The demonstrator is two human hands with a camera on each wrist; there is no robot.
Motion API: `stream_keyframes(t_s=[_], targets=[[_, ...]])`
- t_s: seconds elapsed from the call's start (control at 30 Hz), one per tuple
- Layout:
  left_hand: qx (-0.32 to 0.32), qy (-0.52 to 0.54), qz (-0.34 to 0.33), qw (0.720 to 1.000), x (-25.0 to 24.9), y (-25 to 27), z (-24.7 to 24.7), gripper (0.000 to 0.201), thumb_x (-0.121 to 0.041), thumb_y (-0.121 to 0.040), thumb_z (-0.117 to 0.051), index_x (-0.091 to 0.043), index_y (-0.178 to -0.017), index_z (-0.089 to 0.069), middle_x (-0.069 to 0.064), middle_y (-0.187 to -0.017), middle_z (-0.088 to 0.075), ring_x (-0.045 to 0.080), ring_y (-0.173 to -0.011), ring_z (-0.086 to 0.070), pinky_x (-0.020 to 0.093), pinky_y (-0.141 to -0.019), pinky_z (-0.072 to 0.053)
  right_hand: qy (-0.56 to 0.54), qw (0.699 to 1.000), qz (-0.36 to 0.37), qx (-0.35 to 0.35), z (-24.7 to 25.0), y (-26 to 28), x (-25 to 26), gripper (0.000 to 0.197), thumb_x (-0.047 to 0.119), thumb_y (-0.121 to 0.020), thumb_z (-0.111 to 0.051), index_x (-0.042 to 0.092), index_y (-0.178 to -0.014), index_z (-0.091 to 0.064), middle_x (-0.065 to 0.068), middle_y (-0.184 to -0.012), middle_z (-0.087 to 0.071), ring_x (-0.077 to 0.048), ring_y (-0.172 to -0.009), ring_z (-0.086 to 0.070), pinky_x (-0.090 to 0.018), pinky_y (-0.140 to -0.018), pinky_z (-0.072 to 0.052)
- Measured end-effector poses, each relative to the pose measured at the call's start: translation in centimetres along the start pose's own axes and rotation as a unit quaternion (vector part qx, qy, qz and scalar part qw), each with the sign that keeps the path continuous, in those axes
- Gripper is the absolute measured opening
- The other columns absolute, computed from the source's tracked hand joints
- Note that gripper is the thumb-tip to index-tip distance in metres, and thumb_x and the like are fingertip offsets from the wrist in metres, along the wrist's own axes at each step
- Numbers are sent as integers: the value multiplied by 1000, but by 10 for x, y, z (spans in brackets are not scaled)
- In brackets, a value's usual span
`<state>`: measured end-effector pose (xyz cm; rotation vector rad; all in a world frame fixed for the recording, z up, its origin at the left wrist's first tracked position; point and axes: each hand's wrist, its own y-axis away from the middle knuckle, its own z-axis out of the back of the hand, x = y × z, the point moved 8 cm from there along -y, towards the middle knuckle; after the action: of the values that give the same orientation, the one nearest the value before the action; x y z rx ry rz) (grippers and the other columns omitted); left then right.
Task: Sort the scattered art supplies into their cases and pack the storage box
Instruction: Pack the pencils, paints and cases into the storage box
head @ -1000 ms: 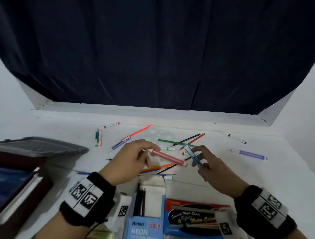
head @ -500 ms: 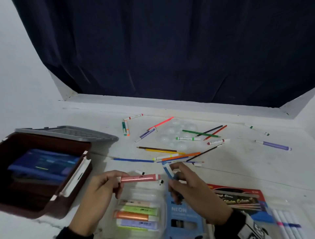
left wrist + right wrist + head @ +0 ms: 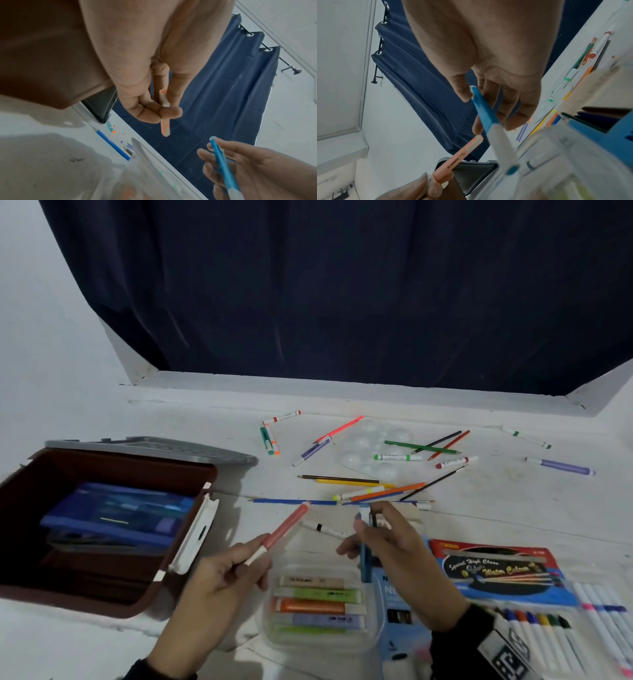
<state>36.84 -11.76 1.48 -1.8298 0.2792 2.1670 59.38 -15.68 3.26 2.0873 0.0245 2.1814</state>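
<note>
My left hand (image 3: 239, 568) pinches the white end of a pink highlighter (image 3: 286, 529) (image 3: 165, 127) (image 3: 462, 151), which slants up and to the right above the clear highlighter case (image 3: 371, 635). That case holds several pastel highlighters. My right hand (image 3: 387, 546) (image 3: 489, 97) holds a blue highlighter (image 3: 365, 559) (image 3: 221, 161) (image 3: 488, 115) almost upright over the case's right edge. The brown storage box (image 3: 102, 594) stands open at the left with a blue case (image 3: 113, 515) inside.
Loose pencils (image 3: 346, 481), markers (image 3: 561, 466) and a clear paint palette (image 3: 373, 450) lie scattered across the white table beyond my hands. A blue Neon box (image 3: 400, 604), a watercolour pack (image 3: 496, 570) and a row of markers (image 3: 537, 631) lie at the lower right.
Both hands drew back from the table's middle to over the highlighter case. The pink highlighter swung from level to slanted upward, and the blue one turned nearly upright.
</note>
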Motion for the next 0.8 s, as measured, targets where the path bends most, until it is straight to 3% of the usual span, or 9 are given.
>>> stream_keyframes(t_s=[0.07,0.17,0.27,0.33,0.43,0.57,0.63,0.7,0.8], targets=[[-16,4,-19,1000,-6,0,4,22,-14,-93,-59,-15,-76,-71,17,-75,-66,27,-88,-65,7,-82,-41,17,1000,10,-12,0,-2,3,17,30,-101,-48,17,-112,-44,1,-100,-76,-18,-94,-67,-39,-82,-53],[-47,45,-55,996,-15,1,9,21,-15,-92,-57,-5,-101,-74,12,-68,-62,21,-65,-60,18,-71,-49,24,999,20,-33,0,-3,2,18,28,-101,-50,15,-110,-42,3,-104,-76,-18,-87,-62,-40,-75,-49],[-86,37,-82,992,-31,0,14,12,-20,-86,-64,-16,-80,-73,7,-56,-55,13,-51,-49,15,-55,-42,-21,998,25,-50,4,-2,-6,16,13,-100,-52,3,-105,-41,-10,-99,-76,-26,-73,-61,-38,-69,-54],[-114,21,-92,989,-35,-3,17,20,-22,-84,-68,-17,-65,-66,7,-52,-48,13,-50,-41,17,-51,-36,-22,998,17,-57,6,-1,-13,16,9,-98,-54,1,-105,-42,-13,-97,-75,-34,-76,-67,-38,-72,-59],[-137,45,-93,985,-35,-8,17,21,-28,-88,-64,-12,-73,-65,18,-65,-50,19,-60,-44,24,-59,-39,-20,998,12,-66,9,0,-20,14,8,-97,-56,0,-103,-47,-14,-95,-75,-36,-79,-71,-36,-74,-61],[-85,94,-28,992,-25,-20,-1,29,-38,-95,-48,-15,-80,-57,16,-69,-52,24,-64,-57,25,-58,-48,-14,999,18,-47,7,1,-19,10,8,-97,-54,-2,-98,-55,-14,-96,-74,-33,-80,-72,-36,-75,-61],[-52,83,-7,995,-18,-22,-8,28,-38,-98,-45,-17,-82,-54,12,-63,-38,27,-56,-41,22,-48,-38,-7,1000,11,-27,5,2,-21,6,4,-97,-53,0,-101,-56,-14,-98,-72,-32,-83,-73,-37,-78,-61],[-5,25,-15,1000,-12,-21,-13,22,-35,-102,-44,-23,-93,-60,5,-63,-34,19,-57,-33,22,-49,-32,18,1000,3,-6,4,2,-25,11,-2,-97,-52,4,-106,-53,-12,-102,-70,-30,-86,-73,-36,-79,-60],[78,-118,-13,990,-2,-16,-18,24,-23,-104,-46,-40,-110,-60,-8,-78,-57,2,-63,-50,17,-64,-41,58,998,-3,11,3,4,-30,17,-6,-97,-50,6,-108,-50,-12,-104,-67,-26,-90,-73,-34,-79,-60]])
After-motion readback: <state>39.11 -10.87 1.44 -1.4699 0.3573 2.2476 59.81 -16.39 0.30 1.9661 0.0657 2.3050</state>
